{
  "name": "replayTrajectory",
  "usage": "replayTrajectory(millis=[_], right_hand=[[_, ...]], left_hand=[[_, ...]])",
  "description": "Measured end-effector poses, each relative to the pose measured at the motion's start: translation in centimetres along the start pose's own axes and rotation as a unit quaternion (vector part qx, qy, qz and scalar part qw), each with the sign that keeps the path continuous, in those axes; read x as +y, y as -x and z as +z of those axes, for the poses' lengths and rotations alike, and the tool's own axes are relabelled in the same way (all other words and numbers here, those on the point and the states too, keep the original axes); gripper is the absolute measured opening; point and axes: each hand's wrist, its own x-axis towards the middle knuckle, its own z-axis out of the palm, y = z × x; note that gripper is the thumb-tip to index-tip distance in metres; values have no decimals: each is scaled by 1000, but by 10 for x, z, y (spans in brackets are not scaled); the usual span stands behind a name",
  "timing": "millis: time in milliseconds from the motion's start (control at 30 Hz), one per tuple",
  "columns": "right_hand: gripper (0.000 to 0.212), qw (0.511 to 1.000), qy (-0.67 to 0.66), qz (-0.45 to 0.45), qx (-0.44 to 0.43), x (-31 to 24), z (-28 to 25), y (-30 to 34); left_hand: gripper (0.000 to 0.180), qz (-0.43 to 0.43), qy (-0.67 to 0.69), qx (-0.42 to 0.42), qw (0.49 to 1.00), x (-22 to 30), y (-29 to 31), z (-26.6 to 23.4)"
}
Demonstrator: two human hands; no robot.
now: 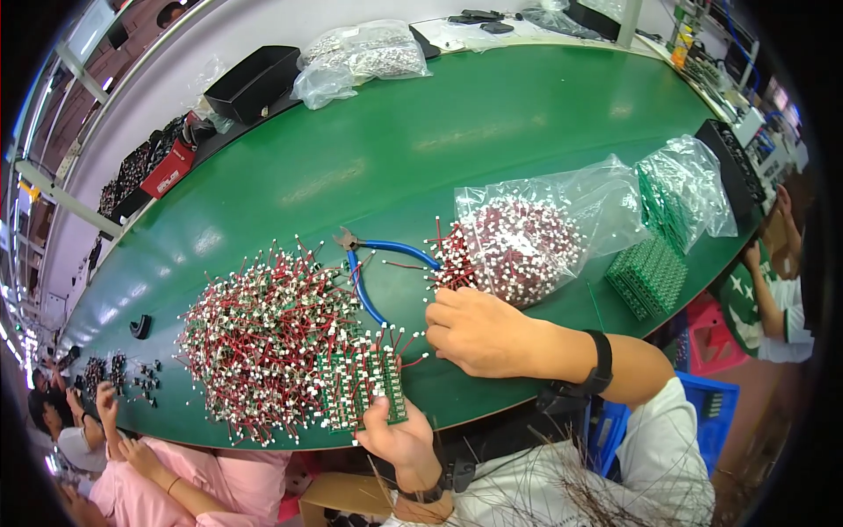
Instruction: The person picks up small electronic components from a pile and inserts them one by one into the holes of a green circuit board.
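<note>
Table (492,114) bears one cutter (349,241); left hand (401,433) holds one panel (392,378).

From the right hand (479,338), blocked at nine o'clock by the wired-connector pile (255,338), at ten by blue-handled cutters (355,270), at one by the clear bag (527,250); passable beyond, toward twelve, over green tabletop (492,114).

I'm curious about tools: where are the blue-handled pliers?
In the head view, just left of centre, the pliers lie on the green table between the wire pile and the filled clear bag.
</note>
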Motion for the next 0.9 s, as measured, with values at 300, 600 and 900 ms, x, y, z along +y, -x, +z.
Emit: replayTrajectory(millis=[300,600,900], right_hand=[[8,909,-370,141,133,2,-17,-14],[12,923,-345,106,131,7,-19,-11],[15,939,-262,-2,222,-5,-19,-8]], left_hand=[[53,10,-14,-6,1000,-1,-3,-6],[55,11,-5,-15,1000,-2,-3,-6],[54,-1,-2,0,1000,-1,-4,-6]])
